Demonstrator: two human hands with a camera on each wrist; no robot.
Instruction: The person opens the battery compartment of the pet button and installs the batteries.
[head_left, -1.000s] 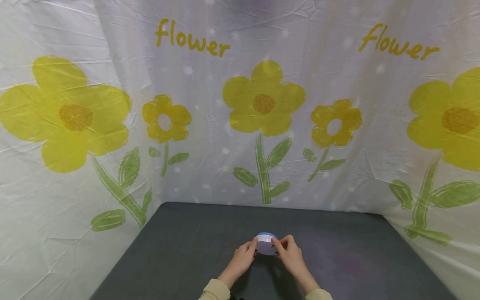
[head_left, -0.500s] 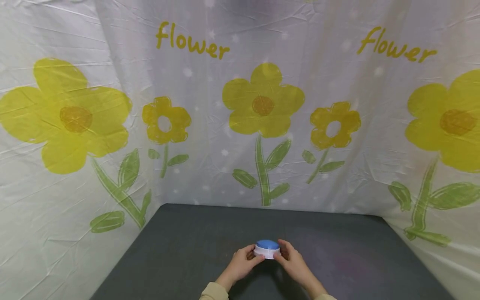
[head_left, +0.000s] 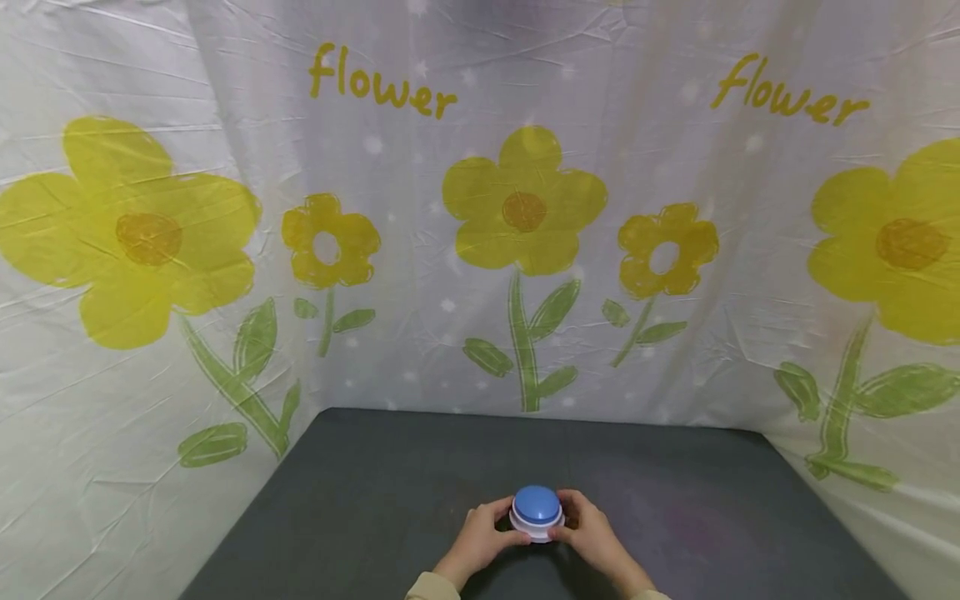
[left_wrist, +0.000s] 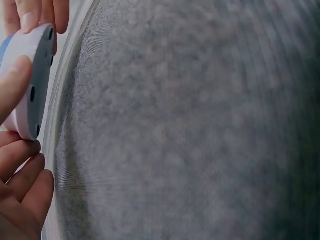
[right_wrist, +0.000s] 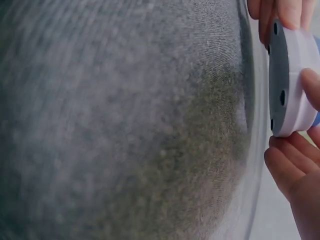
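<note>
Left hand (head_left: 480, 543) and right hand (head_left: 592, 537) pinch the unlabelled blue button (head_left: 537, 512); backdrop (head_left: 450, 275) reads "flower".

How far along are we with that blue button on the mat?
Done, by the look of it: the blue-topped button sits blue side up. In hand: the left hand and right hand grip its white rim from both sides, and both wrist views show its underside clear of the grey mat. Left: setting it down and letting go.
</note>
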